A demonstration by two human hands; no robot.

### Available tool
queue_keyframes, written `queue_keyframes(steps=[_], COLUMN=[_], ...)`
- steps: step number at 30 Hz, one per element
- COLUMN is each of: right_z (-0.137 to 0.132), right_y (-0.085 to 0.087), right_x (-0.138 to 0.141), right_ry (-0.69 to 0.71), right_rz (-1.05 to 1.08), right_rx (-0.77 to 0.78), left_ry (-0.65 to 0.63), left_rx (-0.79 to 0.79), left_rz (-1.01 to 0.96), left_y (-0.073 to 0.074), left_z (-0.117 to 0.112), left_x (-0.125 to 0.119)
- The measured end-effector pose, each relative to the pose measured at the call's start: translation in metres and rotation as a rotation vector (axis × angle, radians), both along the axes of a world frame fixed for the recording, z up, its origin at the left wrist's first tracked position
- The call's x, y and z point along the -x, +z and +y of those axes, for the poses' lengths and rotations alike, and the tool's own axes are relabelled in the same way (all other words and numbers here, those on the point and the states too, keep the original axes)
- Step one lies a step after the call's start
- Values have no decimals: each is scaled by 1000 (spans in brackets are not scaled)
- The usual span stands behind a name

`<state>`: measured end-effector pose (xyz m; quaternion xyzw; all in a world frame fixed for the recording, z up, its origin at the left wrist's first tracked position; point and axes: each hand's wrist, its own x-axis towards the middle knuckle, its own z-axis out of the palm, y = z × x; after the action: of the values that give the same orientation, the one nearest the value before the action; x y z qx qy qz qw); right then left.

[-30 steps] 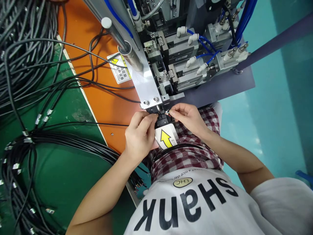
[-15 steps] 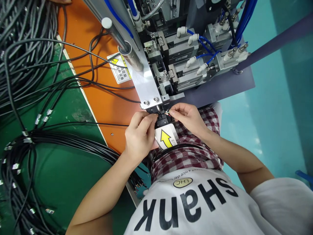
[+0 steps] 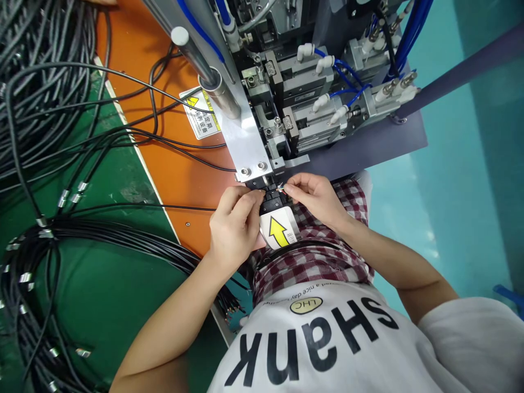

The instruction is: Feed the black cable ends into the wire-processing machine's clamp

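My left hand (image 3: pixel 235 226) is closed with its fingertips pressed together at the black fixture block (image 3: pixel 272 204). A thin black cable (image 3: pixel 186 207) runs in from the left and disappears under this hand. Across the block, my right hand (image 3: pixel 313 197) pinches the thin coloured wires (image 3: pixel 280 189) between thumb and forefinger. These wires fan out at the inner edge of the block, and their far ends are too small to make out. Below the block sits a white label with a yellow arrow (image 3: pixel 278 232).
The machine's metal plate (image 3: pixel 248 147) and pneumatic cylinders (image 3: pixel 307 136) stand just beyond my hands. A bundle of black cables (image 3: pixel 123 234) lies on the green mat (image 3: pixel 135 295), with a larger pile (image 3: pixel 45 71) at upper left. Part of another person's hand (image 3: pixel 102 2) shows at the top edge.
Almost nothing differs. Both hands keep their place at the block, and the view has shifted very slightly.
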<state>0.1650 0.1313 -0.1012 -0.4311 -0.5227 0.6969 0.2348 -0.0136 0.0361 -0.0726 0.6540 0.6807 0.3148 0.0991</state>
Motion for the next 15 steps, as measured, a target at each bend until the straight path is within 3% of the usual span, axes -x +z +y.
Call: queue_keyframes(steps=[15], right_z=[-1], right_y=[3], right_x=[2], right_ry=[-9], right_rz=[-46], right_rx=[-109], left_ry=[4], left_rx=[32], left_rz=[-12], left_y=[1], left_z=[0], left_x=[0])
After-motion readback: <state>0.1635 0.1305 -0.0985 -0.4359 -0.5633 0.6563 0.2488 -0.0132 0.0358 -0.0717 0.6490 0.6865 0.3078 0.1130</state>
